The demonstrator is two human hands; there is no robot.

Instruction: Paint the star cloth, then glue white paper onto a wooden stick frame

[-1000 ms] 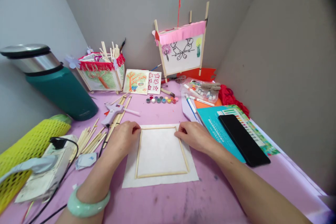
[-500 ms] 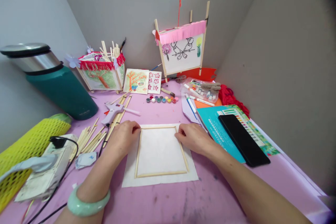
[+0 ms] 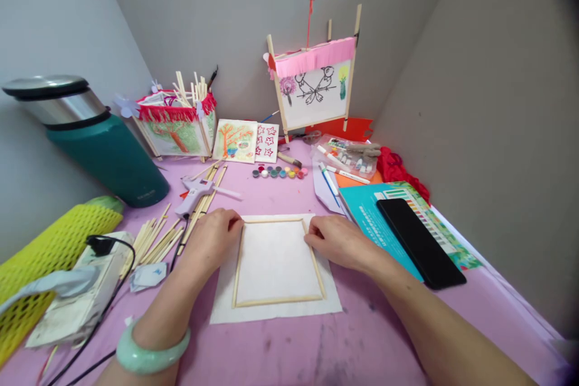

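A white paper sheet (image 3: 275, 309) lies on the pink table (image 3: 316, 350) with a rectangular frame of thin wooden sticks (image 3: 280, 300) on top. My left hand (image 3: 211, 240) rests on the frame's upper left corner, fingers curled and pressing the left stick. My right hand (image 3: 337, 240) lies on the upper right corner, fingertips pressed against the right stick. A pale green bangle (image 3: 151, 354) is on my left wrist.
A glue gun (image 3: 195, 191) and loose sticks (image 3: 158, 238) lie left; a power strip (image 3: 76, 298), yellow foam net (image 3: 40, 265) and green flask (image 3: 97, 145) farther left. A black phone (image 3: 418, 241) on a teal booklet sits right. Paper lanterns (image 3: 316, 81), paints (image 3: 279, 172) and markers (image 3: 346, 160) stand behind.
My right hand has slid slightly down along the right stick of the frame. My left hand has stayed put.
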